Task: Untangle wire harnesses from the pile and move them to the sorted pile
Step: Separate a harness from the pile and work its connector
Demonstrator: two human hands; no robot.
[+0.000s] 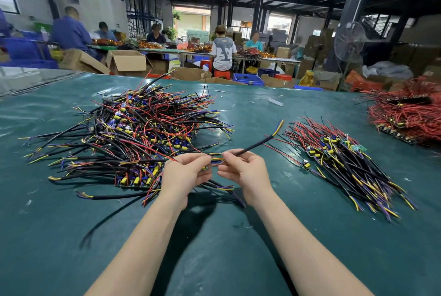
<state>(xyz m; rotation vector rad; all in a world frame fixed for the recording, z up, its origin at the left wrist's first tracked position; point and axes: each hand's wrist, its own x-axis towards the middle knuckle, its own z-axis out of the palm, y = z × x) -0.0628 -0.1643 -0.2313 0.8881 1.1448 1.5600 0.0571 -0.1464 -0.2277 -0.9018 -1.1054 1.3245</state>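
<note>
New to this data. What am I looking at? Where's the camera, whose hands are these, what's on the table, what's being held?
There is no machine here. A person works bare-handed, and the single picture comes from a wide-angle camera worn on their head, looking forward and down. The left hand and right hand both pinch one wire harness, a black-sheathed cable with yellow, blue and red leads, held above the teal table cover. On the left lies the big tangled pile of similar harnesses with small circuit boards. On the right is the neater sorted pile, its wires lying roughly parallel. At the far right edge sits a separate heap of mostly red wires.
</note>
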